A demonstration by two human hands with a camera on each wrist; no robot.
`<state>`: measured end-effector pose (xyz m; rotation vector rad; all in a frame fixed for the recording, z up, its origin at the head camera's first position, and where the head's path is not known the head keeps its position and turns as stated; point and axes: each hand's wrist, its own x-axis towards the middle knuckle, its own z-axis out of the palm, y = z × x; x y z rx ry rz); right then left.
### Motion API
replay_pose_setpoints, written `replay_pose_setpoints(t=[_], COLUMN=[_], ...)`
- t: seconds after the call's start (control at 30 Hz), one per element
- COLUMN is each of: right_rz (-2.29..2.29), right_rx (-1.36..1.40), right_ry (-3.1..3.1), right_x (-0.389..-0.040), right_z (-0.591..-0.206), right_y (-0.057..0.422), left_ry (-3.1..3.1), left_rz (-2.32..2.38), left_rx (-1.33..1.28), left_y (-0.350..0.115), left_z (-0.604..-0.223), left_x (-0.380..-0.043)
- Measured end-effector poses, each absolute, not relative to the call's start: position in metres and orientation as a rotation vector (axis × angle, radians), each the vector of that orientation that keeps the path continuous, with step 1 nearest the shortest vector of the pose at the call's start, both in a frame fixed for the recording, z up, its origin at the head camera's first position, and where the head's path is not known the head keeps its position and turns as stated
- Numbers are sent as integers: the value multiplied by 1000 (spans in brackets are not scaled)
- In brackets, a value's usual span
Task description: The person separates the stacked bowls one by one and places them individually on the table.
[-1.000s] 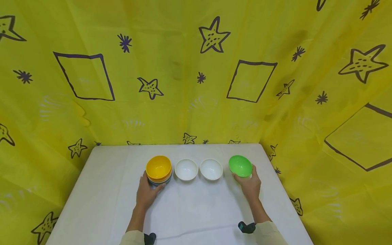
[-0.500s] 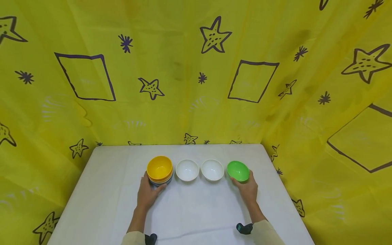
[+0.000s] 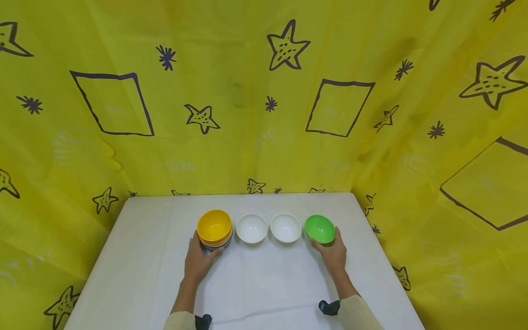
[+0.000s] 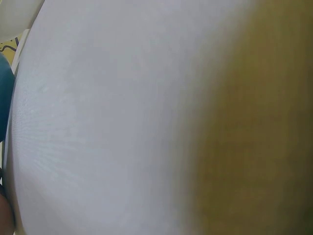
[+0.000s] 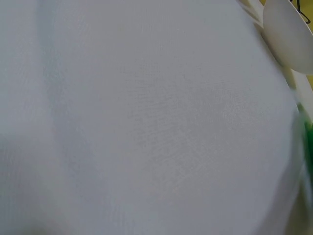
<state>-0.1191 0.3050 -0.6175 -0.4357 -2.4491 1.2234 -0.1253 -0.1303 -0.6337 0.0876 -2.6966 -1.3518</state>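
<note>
At the left end of a row of bowls, my left hand [image 3: 199,260] holds the side of a stack. A yellow-orange bowl [image 3: 214,225] tops it, with paler rims and a blue-grey bowl [image 3: 211,248] beneath. At the row's right end, my right hand [image 3: 333,253] grips the near side of a green bowl [image 3: 320,228], thumb at its left and fingers at its right. Two white bowls, a left one [image 3: 252,228] and a right one [image 3: 286,228], stand between the hands. Only a sliver of green bowl [image 5: 309,142] shows in the right wrist view.
All the bowls are toward the far side of a white-covered table [image 3: 255,284]. Yellow curtains [image 3: 231,151] with drawn stars and frames surround its back and sides. A dark wrist device [image 3: 329,307] sits by the right sleeve.
My right hand has brought the green bowl a little left and nearer, level with the white bowls; it now looks set down on the table. My left hand keeps its place on the stack.
</note>
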Motion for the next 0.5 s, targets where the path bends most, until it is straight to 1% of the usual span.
replay_pose_setpoints(t=[0.5], right_rz=[1232], right_rx=[-402], right_ry=[-2478], right_x=[-121], right_z=[-614], right_y=[306], left_ry=[-2670], left_rz=[-1373], left_rx=[73], left_y=[-130], left_z=[-632], left_x=[-125])
